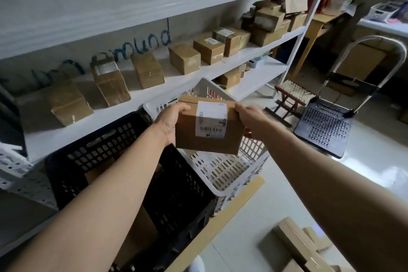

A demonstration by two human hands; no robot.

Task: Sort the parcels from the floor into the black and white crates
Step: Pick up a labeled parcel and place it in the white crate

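White shelving (110,106) backs the black crate (176,194) at 8 o'clock, while the left hand (170,122) and right hand (249,119), each grip closed on one labelled parcel (198,139), hold it above the white crate (231,190), with unsorted parcels (295,243) left on the floor at 5 o'clock.

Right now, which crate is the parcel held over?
The white crate: the parcel hangs above its open top; the black crate stands left of it.

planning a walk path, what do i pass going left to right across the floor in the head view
black crate → white crate → wooden stool → platform trolley. The parcel held in the left hand and right hand overlaps the white crate, so it is left out.
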